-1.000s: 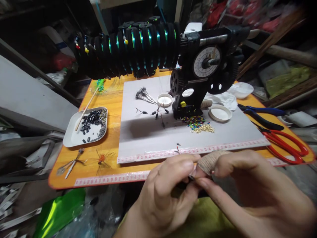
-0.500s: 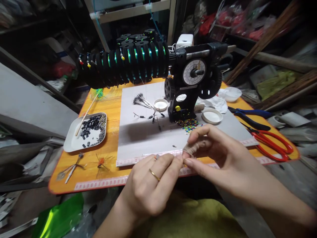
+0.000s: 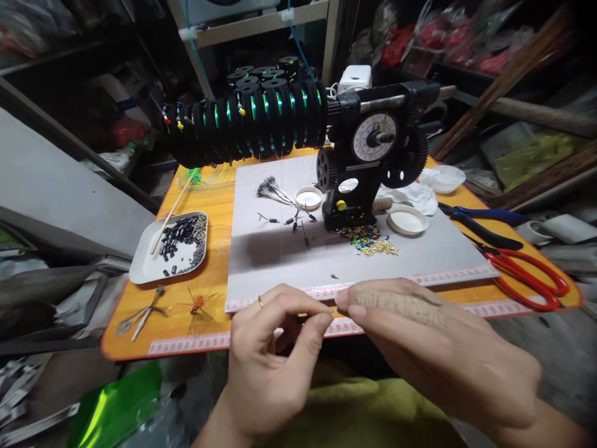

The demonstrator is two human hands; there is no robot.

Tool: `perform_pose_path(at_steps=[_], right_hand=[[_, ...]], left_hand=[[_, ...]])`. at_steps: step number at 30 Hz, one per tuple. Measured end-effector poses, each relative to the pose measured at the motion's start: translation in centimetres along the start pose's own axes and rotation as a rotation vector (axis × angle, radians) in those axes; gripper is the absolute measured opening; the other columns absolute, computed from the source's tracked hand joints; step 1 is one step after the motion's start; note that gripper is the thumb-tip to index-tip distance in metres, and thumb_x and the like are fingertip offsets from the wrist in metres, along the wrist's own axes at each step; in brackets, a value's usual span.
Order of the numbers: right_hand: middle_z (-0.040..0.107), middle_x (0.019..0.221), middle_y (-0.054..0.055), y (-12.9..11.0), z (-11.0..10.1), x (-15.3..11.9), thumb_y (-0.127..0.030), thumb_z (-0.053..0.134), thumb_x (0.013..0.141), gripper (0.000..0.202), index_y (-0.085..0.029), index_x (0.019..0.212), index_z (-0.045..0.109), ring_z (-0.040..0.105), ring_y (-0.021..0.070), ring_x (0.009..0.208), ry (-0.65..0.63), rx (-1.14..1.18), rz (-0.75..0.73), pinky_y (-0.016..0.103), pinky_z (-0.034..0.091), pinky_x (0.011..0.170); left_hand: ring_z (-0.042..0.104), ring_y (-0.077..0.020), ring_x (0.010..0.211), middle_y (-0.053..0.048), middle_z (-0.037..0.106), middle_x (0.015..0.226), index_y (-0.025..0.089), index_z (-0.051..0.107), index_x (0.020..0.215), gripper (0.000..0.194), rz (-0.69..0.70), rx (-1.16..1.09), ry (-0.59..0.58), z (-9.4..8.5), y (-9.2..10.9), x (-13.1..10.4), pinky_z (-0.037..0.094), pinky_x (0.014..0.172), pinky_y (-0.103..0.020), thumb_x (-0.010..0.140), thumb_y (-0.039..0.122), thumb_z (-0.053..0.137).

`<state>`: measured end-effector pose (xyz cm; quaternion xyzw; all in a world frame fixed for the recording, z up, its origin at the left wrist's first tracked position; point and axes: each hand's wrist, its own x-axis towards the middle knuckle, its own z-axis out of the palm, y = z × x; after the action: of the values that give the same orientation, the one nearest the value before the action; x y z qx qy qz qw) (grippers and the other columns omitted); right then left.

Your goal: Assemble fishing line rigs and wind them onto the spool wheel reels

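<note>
My left hand (image 3: 280, 354), with a ring on one finger, is closed in a pinch over the table's front edge. Its thumb and forefinger tips meet near a tiny speck; what they hold is too small to name. Just to the right, my right hand (image 3: 420, 348) has its thumb pressed to its straight fingers, one wrapped in beige tape (image 3: 396, 305). Anything between those tips is hidden. Beyond the hands lie a small dark piece (image 3: 334, 276), a pile of coloured beads (image 3: 361, 235) and a heap of gold beads (image 3: 380, 248) on the grey board (image 3: 261, 280).
A black geared machine (image 3: 359, 186) carries a row of black spools (image 3: 252, 124) with green line. At left is a white tray (image 3: 144, 267) of black barrel-shaped parts. Red-handled scissors (image 3: 532, 274) and pliers (image 3: 480, 224) lie right. White lids (image 3: 408, 221) sit on the board.
My hands, which were together, have parted slightly. My left hand has turned to show its thumb, and my right hand's fingers have straightened and lowered, uncovering the gold beads. The view has shifted slightly.
</note>
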<state>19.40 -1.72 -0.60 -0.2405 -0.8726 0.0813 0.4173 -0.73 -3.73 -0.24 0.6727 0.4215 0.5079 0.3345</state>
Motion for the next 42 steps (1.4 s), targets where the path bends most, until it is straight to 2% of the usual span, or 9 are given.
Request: perform_pose_path(at_steps=[4, 10, 14, 18, 20, 23, 28, 32, 42], right_hand=[[0.072, 0.101, 0.004, 0.3, -0.4, 0.0, 0.001, 0.063, 0.082, 0.038, -0.02, 0.114, 0.059, 0.069, 0.0165, 0.093, -0.061, -0.069, 0.1, 0.026, 0.059, 0.087], [0.066, 0.082, 0.0, -0.7, -0.1, 1.2, 0.004, 0.062, 0.078, 0.035, -0.019, 0.104, 0.054, 0.067, 0.0101, 0.08, 0.083, 0.17, 0.221, 0.018, 0.058, 0.075], [0.065, 0.076, -0.001, -0.7, -0.8, 1.2, 0.0, 0.061, 0.079, 0.024, -0.02, 0.09, 0.055, 0.066, 0.0109, 0.073, -0.008, 0.092, 0.219, 0.02, 0.059, 0.075], [0.072, 0.09, 0.004, -0.4, -1.1, 0.6, -0.004, 0.057, 0.084, 0.02, -0.021, 0.093, 0.061, 0.069, 0.0216, 0.096, -0.173, -0.077, 0.081, 0.033, 0.058, 0.093], [0.073, 0.099, 0.005, -0.4, -0.9, 0.3, -0.005, 0.055, 0.086, 0.025, -0.022, 0.102, 0.062, 0.067, 0.025, 0.107, -0.217, -0.039, 0.086, 0.038, 0.056, 0.098], [0.073, 0.102, 0.003, -0.3, -0.4, 0.0, -0.004, 0.056, 0.086, 0.029, -0.026, 0.104, 0.061, 0.068, 0.0225, 0.106, -0.267, 0.085, 0.164, 0.035, 0.058, 0.094], [0.074, 0.094, 0.002, -0.4, -0.1, 0.4, -0.005, 0.062, 0.081, 0.025, -0.025, 0.095, 0.056, 0.073, 0.0175, 0.086, -0.049, 0.197, 0.287, 0.024, 0.061, 0.078], [0.074, 0.089, 0.001, -0.7, -0.2, 1.1, -0.004, 0.064, 0.078, 0.026, -0.026, 0.09, 0.056, 0.074, 0.0177, 0.083, 0.02, 0.238, 0.331, 0.024, 0.062, 0.075], [0.069, 0.089, 0.0, -0.4, 0.4, 0.6, -0.005, 0.072, 0.075, 0.042, -0.03, 0.104, 0.053, 0.073, 0.0203, 0.078, 0.184, 0.382, 0.456, 0.035, 0.063, 0.076]], left_hand=[[0.06, -0.0109, 0.068, 0.001, 0.064, 0.075, 0.021, 0.065, 0.087, 0.015, -0.017, 0.005, -0.015, -0.2, -0.2, -0.1, 0.047, 0.06, -0.022, 0.085, 0.006, 0.063], [0.06, -0.0118, 0.067, 0.0, 0.064, 0.075, 0.02, 0.065, 0.087, 0.013, -0.021, 0.031, -0.032, -0.4, -0.2, -0.1, 0.047, 0.06, -0.023, 0.085, 0.007, 0.062], [0.06, -0.0128, 0.065, -0.001, 0.064, 0.073, 0.019, 0.065, 0.084, 0.012, -0.008, 0.061, -0.027, -0.2, -0.2, 0.2, 0.047, 0.057, -0.024, 0.085, 0.007, 0.062], [0.06, -0.0121, 0.063, -0.003, 0.065, 0.075, 0.016, 0.064, 0.085, 0.013, 0.031, 0.139, -0.027, 0.1, 0.0, 0.3, 0.046, 0.051, -0.023, 0.083, 0.004, 0.061], [0.06, -0.0116, 0.062, -0.003, 0.066, 0.075, 0.015, 0.064, 0.087, 0.015, 0.06, 0.175, -0.029, 0.4, 0.2, 0.3, 0.046, 0.051, -0.023, 0.083, 0.001, 0.06], [0.061, -0.0122, 0.065, -0.003, 0.067, 0.076, 0.016, 0.065, 0.087, 0.016, 0.049, 0.131, -0.032, 0.7, 0.4, 0.3, 0.047, 0.053, -0.023, 0.083, 0.002, 0.06], [0.053, -0.0083, 0.054, -0.001, 0.066, 0.076, 0.02, 0.069, 0.087, 0.011, -0.134, -0.102, -0.011, 1.2, 0.2, 0.1, 0.038, 0.041, -0.02, 0.087, 0.011, 0.062], [0.05, -0.0064, 0.05, 0.0, 0.065, 0.075, 0.021, 0.071, 0.087, 0.012, -0.171, -0.188, -0.007, 1.3, -0.1, -0.1, 0.038, 0.042, -0.02, 0.088, 0.011, 0.063], [0.068, -0.0139, 0.07, -0.006, 0.073, 0.076, 0.014, 0.072, 0.089, 0.018, 0.204, -0.035, 0.077, 1.2, 0.0, 0.9, 0.056, 0.064, -0.023, 0.079, 0.0, 0.067]])
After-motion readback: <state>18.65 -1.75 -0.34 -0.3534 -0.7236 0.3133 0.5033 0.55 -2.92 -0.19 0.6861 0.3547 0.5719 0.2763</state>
